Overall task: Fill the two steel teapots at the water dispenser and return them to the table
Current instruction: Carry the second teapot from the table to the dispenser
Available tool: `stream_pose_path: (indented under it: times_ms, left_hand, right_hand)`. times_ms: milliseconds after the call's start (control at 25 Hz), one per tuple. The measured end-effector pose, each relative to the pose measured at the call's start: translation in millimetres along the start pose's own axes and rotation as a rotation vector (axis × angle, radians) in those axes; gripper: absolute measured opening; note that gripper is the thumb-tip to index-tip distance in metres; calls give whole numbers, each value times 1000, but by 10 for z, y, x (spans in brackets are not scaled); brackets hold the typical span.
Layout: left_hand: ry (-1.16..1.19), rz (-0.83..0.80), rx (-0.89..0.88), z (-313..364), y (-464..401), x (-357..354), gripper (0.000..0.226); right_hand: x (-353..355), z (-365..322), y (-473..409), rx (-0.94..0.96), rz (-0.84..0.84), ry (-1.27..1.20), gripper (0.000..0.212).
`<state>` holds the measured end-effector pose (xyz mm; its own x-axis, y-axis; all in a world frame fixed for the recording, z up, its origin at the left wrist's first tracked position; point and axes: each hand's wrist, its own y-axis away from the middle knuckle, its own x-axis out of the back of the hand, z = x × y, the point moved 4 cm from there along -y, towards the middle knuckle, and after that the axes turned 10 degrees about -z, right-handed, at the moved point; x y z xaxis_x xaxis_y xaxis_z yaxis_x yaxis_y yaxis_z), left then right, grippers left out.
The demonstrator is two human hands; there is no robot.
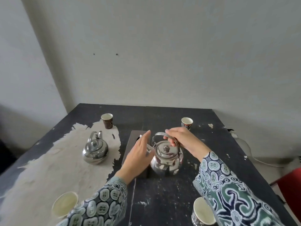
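Two shiny steel teapots stand on a worn black table (162,201). One teapot (95,150) sits alone on the left, on the table's peeled pale patch, lid on and handle up. The other teapot (166,158) stands in the middle, next to a dark brown box (132,141). My right hand (182,139) is closed around this teapot's arched handle from the right. My left hand (138,154) is flat and open beside its left side, over the spout, fingers pointing away from me. The water dispenser is not in view.
Four paper cups stand near the table's corners: far left (107,120), far right (187,123), near left (65,203) and near right (203,212). A grey wall rises behind the table. A red object (291,186) and a white cable lie on the floor to the right.
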<state>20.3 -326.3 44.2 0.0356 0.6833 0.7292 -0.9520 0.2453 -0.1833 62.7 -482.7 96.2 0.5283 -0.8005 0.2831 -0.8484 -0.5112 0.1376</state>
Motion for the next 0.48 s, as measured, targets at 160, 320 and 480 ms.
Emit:
stream_pose_path:
  times_ms: [160,320,480]
  left_hand:
    - [-46,107,-74,153,550,840,40]
    - [10,163,-49,128,1306,1657,17]
    - [122,192,59,-82,2249,2414,10]
  right_hand:
    - [-665,-778,166,113,-198,105,39]
    - [-1513,-1372,290,187,-350,115,34]
    - [-2553,-1837,362,235,-498,74,29]
